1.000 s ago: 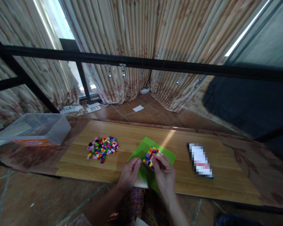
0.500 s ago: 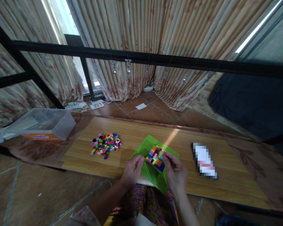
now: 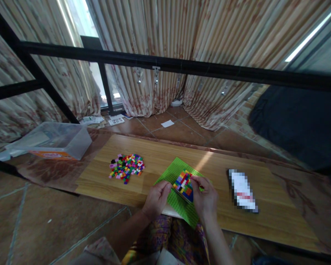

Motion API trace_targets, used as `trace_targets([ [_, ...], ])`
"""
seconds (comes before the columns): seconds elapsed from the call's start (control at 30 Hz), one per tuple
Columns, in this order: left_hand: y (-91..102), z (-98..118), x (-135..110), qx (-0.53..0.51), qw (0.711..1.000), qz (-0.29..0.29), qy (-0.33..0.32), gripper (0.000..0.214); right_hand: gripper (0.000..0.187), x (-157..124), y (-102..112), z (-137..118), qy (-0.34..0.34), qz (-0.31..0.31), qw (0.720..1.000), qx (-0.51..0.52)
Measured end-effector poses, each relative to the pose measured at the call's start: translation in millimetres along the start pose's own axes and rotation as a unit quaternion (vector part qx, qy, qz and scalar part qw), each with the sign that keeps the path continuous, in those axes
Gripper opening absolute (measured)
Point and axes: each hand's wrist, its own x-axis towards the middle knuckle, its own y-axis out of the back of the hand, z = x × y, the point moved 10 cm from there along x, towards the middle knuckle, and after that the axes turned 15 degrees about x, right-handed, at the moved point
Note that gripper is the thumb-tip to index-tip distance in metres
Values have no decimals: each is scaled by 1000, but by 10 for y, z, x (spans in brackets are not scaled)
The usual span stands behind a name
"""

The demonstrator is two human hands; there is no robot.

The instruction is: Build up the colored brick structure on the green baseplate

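Observation:
A green studded baseplate [image 3: 178, 164] lies turned at an angle at the near edge of the wooden board. Over it is a small block of multicoloured toy bricks [image 3: 183, 184], with a dark blue corner near me. My left hand [image 3: 157, 198] is closed at the block's left corner, thumb against curled fingers; what it grips is hidden. My right hand [image 3: 206, 197] is bent over the block's right side, thumb and fingertips pinched together on its top edge. Whether a small brick is between those fingertips, I cannot tell. Part of the block is covered by this hand.
A pile of loose coloured bricks [image 3: 128, 166] lies on the wooden board [image 3: 99, 184] to the left. Farther left stands a clear plastic bin [image 3: 77, 141]. To the right is a blurred-out phone-shaped object [image 3: 242, 191]. A black metal rail [image 3: 176, 66] crosses behind, before striped curtains.
The whole view has shifted slightly. My right hand's fingers have curled in more over the block's right side, covering more of it. My left hand stays at the left corner.

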Motion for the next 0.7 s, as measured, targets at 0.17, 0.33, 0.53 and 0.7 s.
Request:
trace_targets([
  [0.17, -5, 3, -5, 1, 1000, -2, -4, 35, 27, 36, -20, -14, 12, -1, 1000, -23],
  [0.33, -15, -1, -12, 4, 1000, -1, -2, 35, 24, 55, -26, -48, 18, 4, 998, -60],
  [0.53, -1, 20, -7, 1, 1000, 5, -3, 35, 23, 41, 35, 27, -9, 18, 999, -41],
  [0.7, -5, 35, -7, 2, 1000, 1, -5, 35, 28, 25, 79, 94, -37, 26, 999, -13],
])
